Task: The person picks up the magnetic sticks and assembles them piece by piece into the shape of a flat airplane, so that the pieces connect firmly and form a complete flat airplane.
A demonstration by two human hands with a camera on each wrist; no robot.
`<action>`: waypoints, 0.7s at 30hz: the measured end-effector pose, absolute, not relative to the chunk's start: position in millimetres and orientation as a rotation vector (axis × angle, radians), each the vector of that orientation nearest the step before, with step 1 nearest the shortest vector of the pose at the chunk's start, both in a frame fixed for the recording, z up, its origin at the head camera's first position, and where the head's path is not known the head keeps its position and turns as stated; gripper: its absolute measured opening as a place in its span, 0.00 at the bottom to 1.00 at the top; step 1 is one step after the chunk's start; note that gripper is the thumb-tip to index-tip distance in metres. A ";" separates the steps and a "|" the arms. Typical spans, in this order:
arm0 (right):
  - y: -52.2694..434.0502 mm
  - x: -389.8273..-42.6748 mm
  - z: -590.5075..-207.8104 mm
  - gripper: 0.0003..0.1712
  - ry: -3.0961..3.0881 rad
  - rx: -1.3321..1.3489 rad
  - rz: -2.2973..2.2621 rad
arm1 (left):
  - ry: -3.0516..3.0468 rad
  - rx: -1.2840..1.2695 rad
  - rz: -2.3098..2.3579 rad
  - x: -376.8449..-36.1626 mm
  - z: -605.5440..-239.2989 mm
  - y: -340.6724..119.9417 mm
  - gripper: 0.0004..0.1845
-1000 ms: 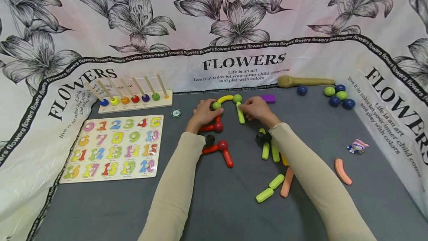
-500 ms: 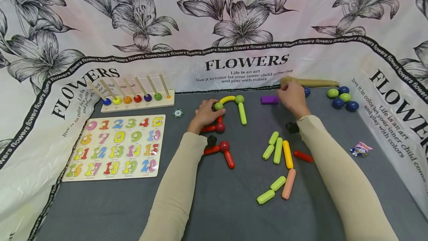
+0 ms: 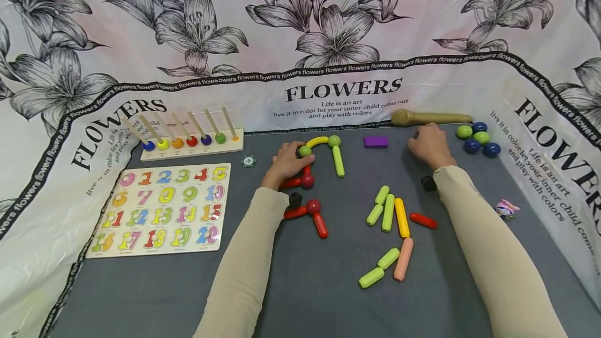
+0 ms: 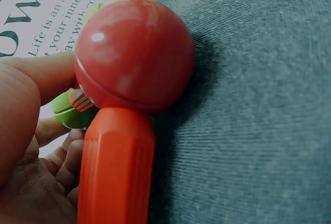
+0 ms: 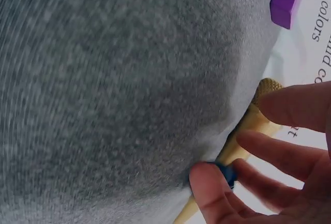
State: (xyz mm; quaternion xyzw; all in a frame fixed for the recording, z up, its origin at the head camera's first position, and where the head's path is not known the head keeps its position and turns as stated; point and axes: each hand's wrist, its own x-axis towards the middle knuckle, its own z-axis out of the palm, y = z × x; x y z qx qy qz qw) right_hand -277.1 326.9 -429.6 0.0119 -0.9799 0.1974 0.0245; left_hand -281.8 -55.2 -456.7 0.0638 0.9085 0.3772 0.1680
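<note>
— What sort of place is shown?

— A children's play corner, staged for recording: a grey-covered worktop (image 3: 300, 296) is walled on three sides by a flower-printed cloth (image 3: 328, 25).

— What marks it as such?

— Toys are laid out: a number puzzle (image 3: 161, 207), a peg rack (image 3: 192, 142), coloured sticks (image 3: 394, 218) and balls (image 3: 479, 137).

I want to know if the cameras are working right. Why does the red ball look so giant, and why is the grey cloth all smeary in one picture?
In the left wrist view the red ball fills the frame because it sits close to the lens, with a dark shadow beside it; in the right wrist view the grey cloth is streaked with blur; the head view is sharp but bends the banner's edges.
</note>
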 end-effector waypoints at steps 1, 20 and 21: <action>329.2 -275.8 -431.0 0.13 -3.035 0.030 0.623 | 2.582 0.186 1.070 -281.6 -457.7 -55.0 0.35; 366.1 -255.0 -428.7 0.34 -3.196 -0.524 0.461 | 2.783 0.245 1.740 -261.9 -425.4 -29.3 0.20; 367.8 -254.3 -430.5 0.33 -3.186 -0.513 0.478 | 2.760 0.277 1.768 -261.4 -421.8 -25.7 0.20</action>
